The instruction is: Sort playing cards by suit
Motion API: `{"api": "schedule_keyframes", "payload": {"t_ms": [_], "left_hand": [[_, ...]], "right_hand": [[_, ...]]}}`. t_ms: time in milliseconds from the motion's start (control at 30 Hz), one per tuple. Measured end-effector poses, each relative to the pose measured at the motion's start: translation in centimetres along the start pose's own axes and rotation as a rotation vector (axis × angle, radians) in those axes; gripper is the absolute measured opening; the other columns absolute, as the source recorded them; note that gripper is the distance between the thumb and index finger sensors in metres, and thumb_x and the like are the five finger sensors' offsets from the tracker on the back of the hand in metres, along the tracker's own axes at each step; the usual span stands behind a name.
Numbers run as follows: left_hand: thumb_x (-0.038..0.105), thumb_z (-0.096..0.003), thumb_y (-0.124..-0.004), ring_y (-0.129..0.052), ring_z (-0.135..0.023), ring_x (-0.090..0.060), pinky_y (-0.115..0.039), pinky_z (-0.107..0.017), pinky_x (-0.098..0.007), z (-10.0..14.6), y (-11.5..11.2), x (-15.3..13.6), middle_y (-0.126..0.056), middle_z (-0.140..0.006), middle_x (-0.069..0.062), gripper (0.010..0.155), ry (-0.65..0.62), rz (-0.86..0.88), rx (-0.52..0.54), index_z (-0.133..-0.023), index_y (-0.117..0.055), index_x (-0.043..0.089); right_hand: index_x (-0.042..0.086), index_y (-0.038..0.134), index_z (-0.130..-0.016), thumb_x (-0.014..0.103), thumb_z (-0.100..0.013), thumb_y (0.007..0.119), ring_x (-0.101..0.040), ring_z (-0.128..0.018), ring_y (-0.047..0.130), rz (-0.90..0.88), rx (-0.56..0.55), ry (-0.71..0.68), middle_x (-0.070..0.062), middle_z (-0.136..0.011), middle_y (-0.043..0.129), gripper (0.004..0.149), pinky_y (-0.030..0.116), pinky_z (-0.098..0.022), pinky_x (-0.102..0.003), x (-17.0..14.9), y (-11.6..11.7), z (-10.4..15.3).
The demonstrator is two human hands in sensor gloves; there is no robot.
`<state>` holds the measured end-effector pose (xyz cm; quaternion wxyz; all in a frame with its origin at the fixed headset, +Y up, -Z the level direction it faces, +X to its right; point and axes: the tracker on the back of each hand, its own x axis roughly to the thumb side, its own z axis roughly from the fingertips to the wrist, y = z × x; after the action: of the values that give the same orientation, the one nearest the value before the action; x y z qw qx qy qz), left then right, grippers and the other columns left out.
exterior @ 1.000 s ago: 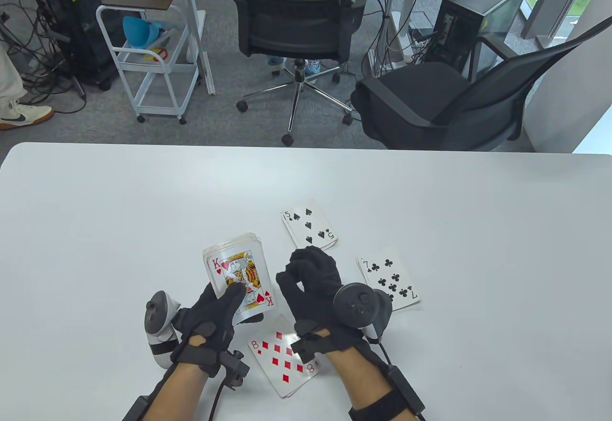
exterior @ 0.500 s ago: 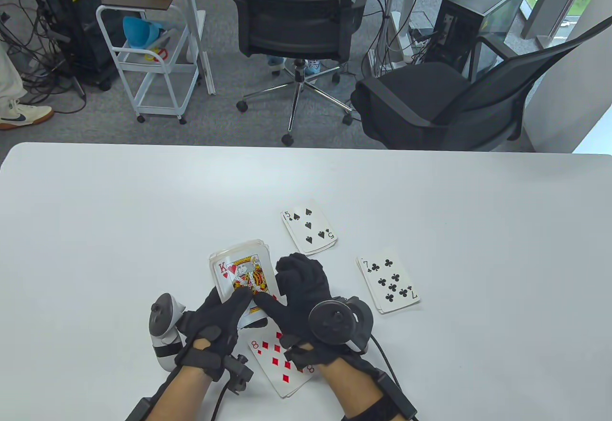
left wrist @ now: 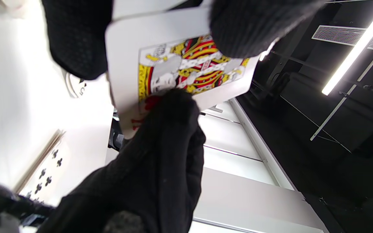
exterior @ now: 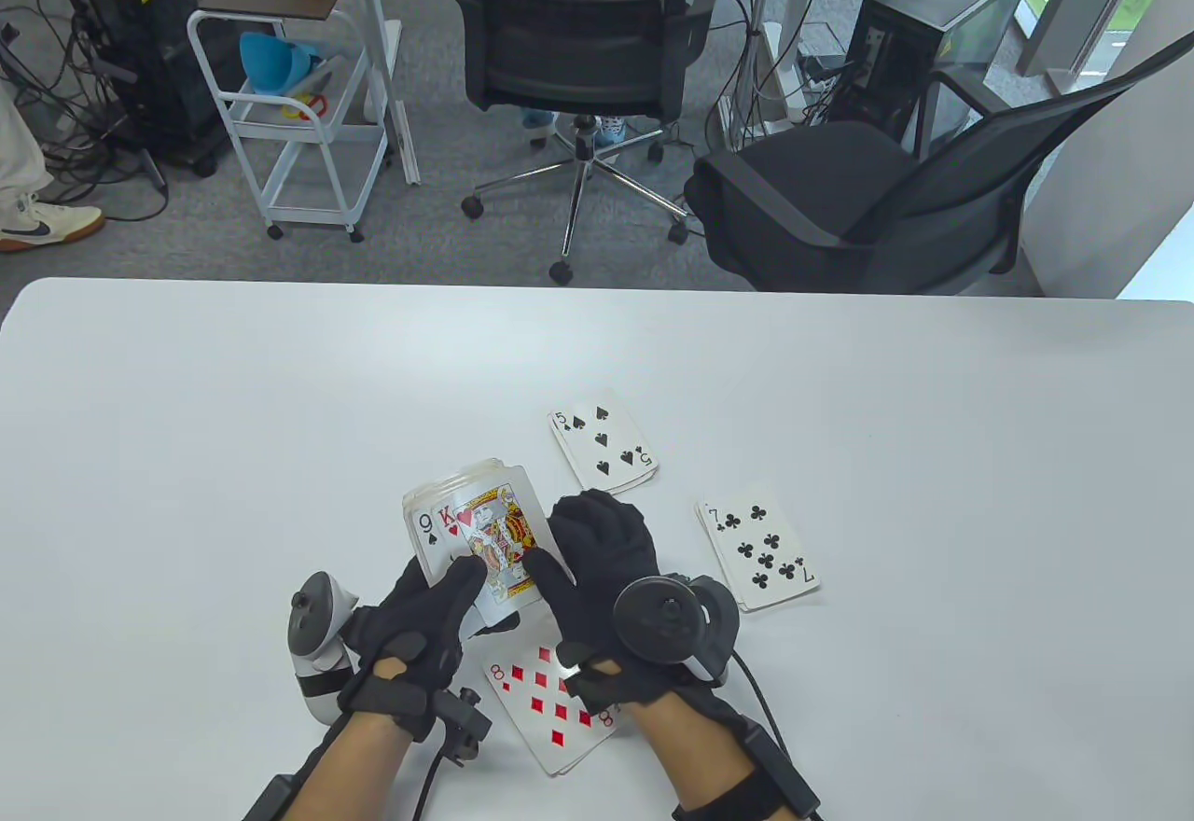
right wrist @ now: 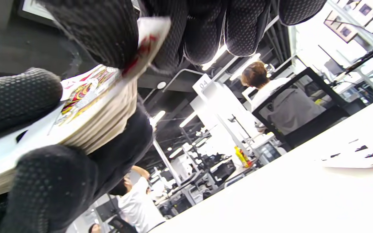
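My left hand (exterior: 424, 611) holds the face-up deck (exterior: 427, 522) just above the table. The top card, the king of hearts (exterior: 494, 532), is slid right, and a black 9 shows beneath it. My right hand (exterior: 583, 564) pinches the king's right edge, thumb on its face. In the left wrist view the king (left wrist: 186, 64) lies between gloved fingers. In the right wrist view my fingers hold the king's edge (right wrist: 147, 42) above the deck's stacked edges (right wrist: 92, 119). Face-up piles on the table: 5 of spades (exterior: 603, 441), 7 of clubs (exterior: 760, 549), 8 of diamonds (exterior: 541, 700).
The white table (exterior: 233, 410) spreads to the left and behind the piles. The diamonds pile lies partly under my right wrist. Two office chairs (exterior: 578, 47) and a white cart (exterior: 298, 103) stand on the floor beyond the far edge.
My right hand came left from beside the deck onto the king of hearts and slid it to the right, uncovering the black 9. The left hand stayed nearly still.
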<state>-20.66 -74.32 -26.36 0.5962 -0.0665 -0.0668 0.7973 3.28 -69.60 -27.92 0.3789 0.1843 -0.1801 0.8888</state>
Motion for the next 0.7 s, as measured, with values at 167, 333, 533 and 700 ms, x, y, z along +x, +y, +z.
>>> {"api": "schedule_keyframes", "payload": {"t_ms": [167,333,533,700], "left_hand": [[0.047,-0.0538,-0.082,-0.091,-0.087,-0.03,-0.092,-0.052,-0.043,0.0,0.9,0.6,-0.078,-0.102,-0.001,0.058,-0.032,0.025,0.046,-0.104,-0.061,0.027],[0.048,-0.0541,-0.081,-0.094,-0.085,-0.029,-0.093,-0.05,-0.042,0.2,1.5,1.5,-0.08,-0.1,-0.001,0.057,-0.081,0.092,0.06,-0.103,-0.062,0.027],[0.05,-0.0543,-0.08,-0.096,-0.082,-0.029,-0.094,-0.047,-0.041,0.3,1.4,2.0,-0.082,-0.098,-0.002,0.057,-0.109,0.123,0.042,-0.103,-0.064,0.025],[0.051,-0.0543,-0.08,-0.097,-0.081,-0.029,-0.095,-0.046,-0.041,0.2,1.2,2.4,-0.083,-0.097,-0.002,0.057,-0.128,0.128,0.028,-0.102,-0.064,0.025]], "right_hand": [[0.013,0.08,-0.084,0.04,-0.052,0.086,-0.048,-0.1,0.057,0.034,0.035,0.051,-0.014,-0.102,0.066,0.043,0.043,-0.07,-0.072,-0.6,-0.5,-0.3],[0.01,0.083,-0.081,0.038,-0.052,0.085,-0.048,-0.099,0.06,-0.168,0.003,0.222,-0.014,-0.099,0.069,0.04,0.043,-0.069,-0.072,-3.1,-0.7,-0.4],[0.01,0.084,-0.081,0.037,-0.053,0.085,-0.049,-0.099,0.058,-0.15,0.075,0.323,-0.016,-0.1,0.068,0.039,0.042,-0.068,-0.073,-4.9,0.3,-0.5],[0.01,0.084,-0.082,0.038,-0.054,0.084,-0.051,-0.101,0.051,-0.036,0.244,0.354,-0.017,-0.104,0.063,0.039,0.037,-0.069,-0.074,-4.9,2.1,-0.8]]}}
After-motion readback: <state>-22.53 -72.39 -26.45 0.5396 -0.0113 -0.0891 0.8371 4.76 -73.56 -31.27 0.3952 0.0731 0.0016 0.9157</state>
